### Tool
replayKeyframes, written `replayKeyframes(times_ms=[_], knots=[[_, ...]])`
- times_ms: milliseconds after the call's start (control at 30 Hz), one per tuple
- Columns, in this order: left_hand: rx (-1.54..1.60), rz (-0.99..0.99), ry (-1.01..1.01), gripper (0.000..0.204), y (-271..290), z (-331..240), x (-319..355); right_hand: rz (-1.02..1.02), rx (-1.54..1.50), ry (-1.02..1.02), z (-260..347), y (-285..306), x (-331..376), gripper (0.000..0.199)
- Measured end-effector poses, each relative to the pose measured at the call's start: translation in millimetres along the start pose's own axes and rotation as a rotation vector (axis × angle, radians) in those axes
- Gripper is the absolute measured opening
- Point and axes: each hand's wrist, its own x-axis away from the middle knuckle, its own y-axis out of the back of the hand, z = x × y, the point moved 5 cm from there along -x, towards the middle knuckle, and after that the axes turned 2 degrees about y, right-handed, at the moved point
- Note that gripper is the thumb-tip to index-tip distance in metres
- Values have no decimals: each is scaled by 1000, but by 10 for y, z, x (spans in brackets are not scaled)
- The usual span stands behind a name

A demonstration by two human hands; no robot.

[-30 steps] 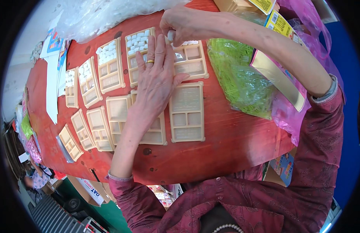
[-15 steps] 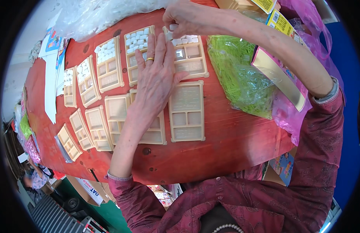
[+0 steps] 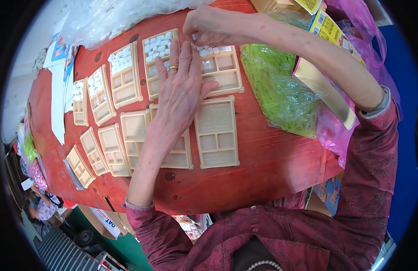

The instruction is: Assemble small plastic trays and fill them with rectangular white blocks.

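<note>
Red desk [image 3: 272,158], crowded with cream compartment trays in rows, clear plastic sheeting along the far edge.

Tray in hand [image 3: 220,72]: far row, just right of centre, touching the left hand's thumb side. Rectangular; long axis roughly toward and away from the body, tilted slightly. White pieces [image 3: 213,49] lined along its far compartment.

Left hand [image 3: 182,90]: open, flat, fingers spread, pressed across the neighbouring tray [image 3: 161,63] and the tray edge. Right hand [image 3: 209,27]: fingers curled down at the far end of the tray over the white pieces; whether a piece is pinched cannot be told.

For a clean fill, by judgement: keep the flat hand bearing down to stop sliding; place pieces in one row, edge to edge; avoid nudging the filled trays at left [image 3: 123,72].

Green shredded material in a clear bag [image 3: 281,90] just right of the tray.
</note>
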Motion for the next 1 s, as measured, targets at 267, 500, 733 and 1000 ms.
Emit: replayKeyframes(times_ms=[267, 500, 733, 1000], knots=[[50, -13, 13, 69, 9, -39, 23, -226, 422, -36, -24, 119, -25, 14], [-17, -19, -57, 68, -14, -50, 26, 204, 141, -54, -19, 190, 155, 13], [-46, -19, -66, 70, -20, -79, -8, 78, 145, -52, 222, 87, 542, 20], [-61, 13, -55, 82, -25, -102, -13, -81, 124, 168, 254, 26, 647, 18]])
